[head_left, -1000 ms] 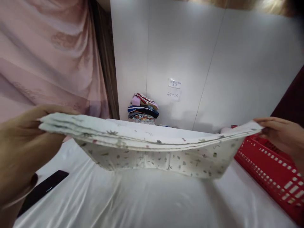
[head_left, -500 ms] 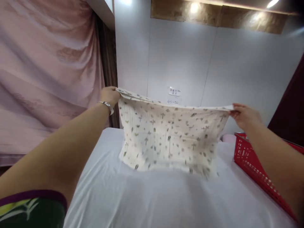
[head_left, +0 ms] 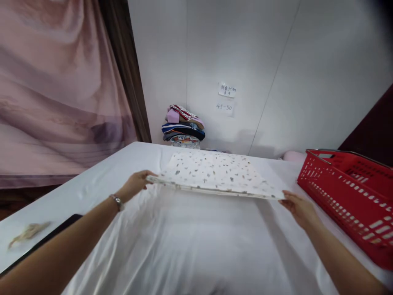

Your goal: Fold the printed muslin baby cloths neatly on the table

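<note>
A cream cloth with small printed motifs (head_left: 215,174) lies folded and nearly flat on the white-covered table (head_left: 190,246), its near edge held slightly up. My left hand (head_left: 135,185) pinches the cloth's near left corner; a watch sits on that wrist. My right hand (head_left: 297,207) grips the near right corner, fingers closed on the edge.
A red plastic basket (head_left: 353,192) stands at the right. A stack of folded clothes (head_left: 183,128) sits at the table's far end against the white wall with paper labels (head_left: 226,98). A dark phone (head_left: 46,241) lies at the left edge, and a pink curtain (head_left: 61,90) hangs beyond.
The cloth was held up and spread in the air; both hands have lowered it so it lies flat on the table, still gripped at its near corners.
</note>
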Tool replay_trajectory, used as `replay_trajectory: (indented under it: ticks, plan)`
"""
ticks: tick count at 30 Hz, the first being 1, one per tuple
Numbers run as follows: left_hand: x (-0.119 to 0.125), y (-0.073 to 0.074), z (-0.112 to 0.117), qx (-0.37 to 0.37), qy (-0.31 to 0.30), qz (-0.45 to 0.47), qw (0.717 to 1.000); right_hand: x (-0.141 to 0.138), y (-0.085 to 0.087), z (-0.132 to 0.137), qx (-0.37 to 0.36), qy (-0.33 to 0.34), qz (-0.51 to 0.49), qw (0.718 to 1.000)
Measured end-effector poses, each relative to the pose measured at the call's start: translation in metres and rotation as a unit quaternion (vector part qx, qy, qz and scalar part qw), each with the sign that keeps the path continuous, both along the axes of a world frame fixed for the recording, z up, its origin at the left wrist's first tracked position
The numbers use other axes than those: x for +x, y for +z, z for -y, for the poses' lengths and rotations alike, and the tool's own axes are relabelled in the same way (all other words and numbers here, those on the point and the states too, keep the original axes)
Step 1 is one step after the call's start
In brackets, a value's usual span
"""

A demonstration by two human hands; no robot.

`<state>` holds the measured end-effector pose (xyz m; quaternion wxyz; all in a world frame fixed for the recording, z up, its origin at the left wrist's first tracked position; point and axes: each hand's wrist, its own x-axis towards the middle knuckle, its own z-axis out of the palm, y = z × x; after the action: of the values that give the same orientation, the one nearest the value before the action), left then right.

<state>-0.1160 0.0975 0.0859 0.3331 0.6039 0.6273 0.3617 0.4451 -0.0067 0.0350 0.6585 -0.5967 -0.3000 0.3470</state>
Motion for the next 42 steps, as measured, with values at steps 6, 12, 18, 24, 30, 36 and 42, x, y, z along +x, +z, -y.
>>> replay_trajectory:
  ticks: [6, 12, 18, 24, 30, 36, 42]
  plan:
    - [-0.020, -0.078, 0.038, -0.017, 0.009, -0.007, 1.000, -0.009, -0.055, 0.048, -0.066, 0.007, -0.041, 0.997]
    - [-0.047, -0.092, 0.066, 0.012, -0.056, -0.070, 0.996, -0.016, -0.063, 0.091, -0.133, -0.013, -0.009, 0.991]
    - [-0.044, -0.103, 0.090, 0.055, -0.094, -0.245, 0.963, -0.025, -0.075, 0.104, -0.215, 0.021, 0.406, 0.888]
    - [-0.022, -0.083, 0.114, 0.123, -0.095, -0.371, 0.916, -0.039, -0.069, 0.107, -0.132, 0.048, 0.640, 0.755]
    - [0.078, -0.085, 0.114, 0.232, -0.224, -0.320, 0.891, -0.112, -0.057, 0.066, 0.026, 0.244, 0.620, 0.745]
    - [0.133, -0.093, 0.095, 0.225, -0.312, -0.339, 0.858, -0.140, -0.050, 0.032, 0.034, 0.320, 0.651, 0.687]
    - [0.131, -0.095, 0.086, 0.243, -0.328, -0.359, 0.839, -0.136, -0.041, 0.026, 0.025, 0.352, 0.681, 0.642]
